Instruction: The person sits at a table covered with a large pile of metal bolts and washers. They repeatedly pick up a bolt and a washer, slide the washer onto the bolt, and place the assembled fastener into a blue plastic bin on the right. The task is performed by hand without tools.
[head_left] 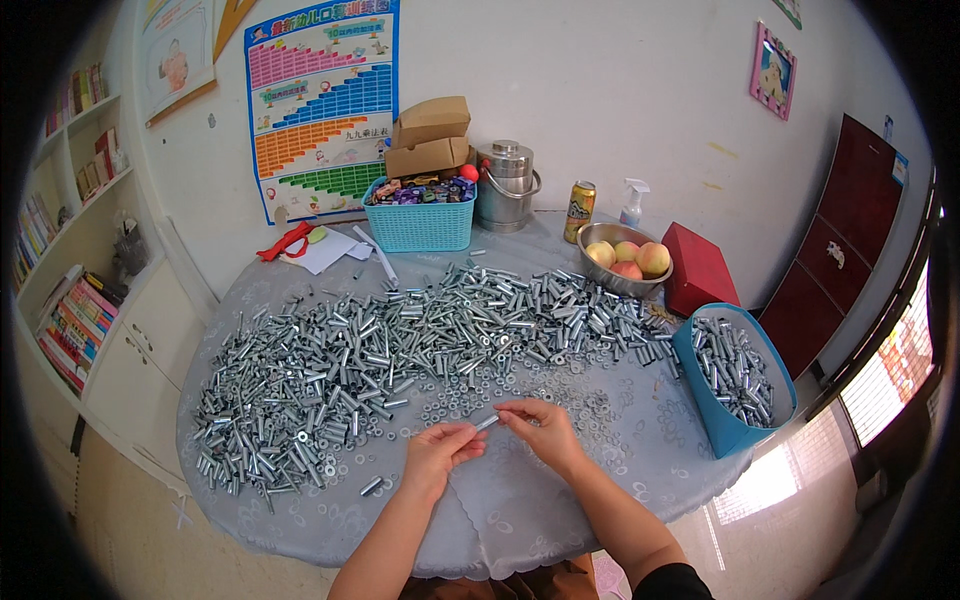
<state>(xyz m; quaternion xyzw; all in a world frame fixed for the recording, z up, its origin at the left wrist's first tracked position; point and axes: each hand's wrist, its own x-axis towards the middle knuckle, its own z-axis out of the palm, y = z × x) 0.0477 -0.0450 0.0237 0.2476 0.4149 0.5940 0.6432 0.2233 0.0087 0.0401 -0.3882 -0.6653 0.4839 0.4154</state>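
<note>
Over the near part of the grey cloth-covered counter [510, 515], the bare left hand [438, 456] and bare right hand [545, 432] are both pinching a slim silver metal cylinder [487, 423] in a fingertip grip, while loose silver metal tubes [330, 365] are lying heaped far and left.

From afar, I am seeing a metal bowl [625, 287] holding fruit [653, 260] beyond and right of the right hand [540, 430], a red box [700, 270] lying just beside it. Well beyond the left hand [435, 458], a turquoise basket [420, 230] is standing by a lidded metal pot [507, 198]; a poster [325, 110] is hanging behind.
</note>
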